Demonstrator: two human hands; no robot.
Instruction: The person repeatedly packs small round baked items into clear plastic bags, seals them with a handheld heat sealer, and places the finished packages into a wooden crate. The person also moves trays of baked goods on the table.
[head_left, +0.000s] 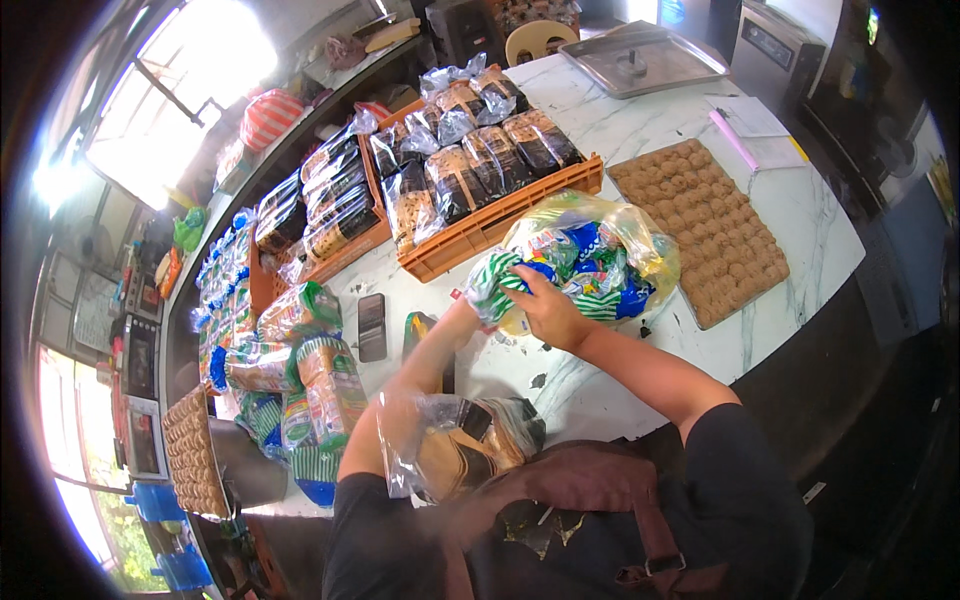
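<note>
My right hand (546,308) is closed on a green-and-white striped plastic bread bag (493,284), its fingers over the upper side. My left hand (464,312) is at the bag's lower left, its fingers mostly hidden behind the plastic. I cannot see whether the striped bag has bread in it. Just beyond my hands lies a yellow see-through plastic bag (658,268), holding several green, white and blue bread wrappers (590,262). Below my left forearm sits a clear bag with brown and black print (465,450), against my apron (590,478).
Orange crates (440,262) of black-and-brown wrapped loaves (490,160) stand beyond. A tray of brown dough-like balls (705,235) lies right. Striped-wrapped loaves (325,370) pile up left, near a dark phone-like object (371,328). A metal tray (645,60) and papers (750,125) lie far right.
</note>
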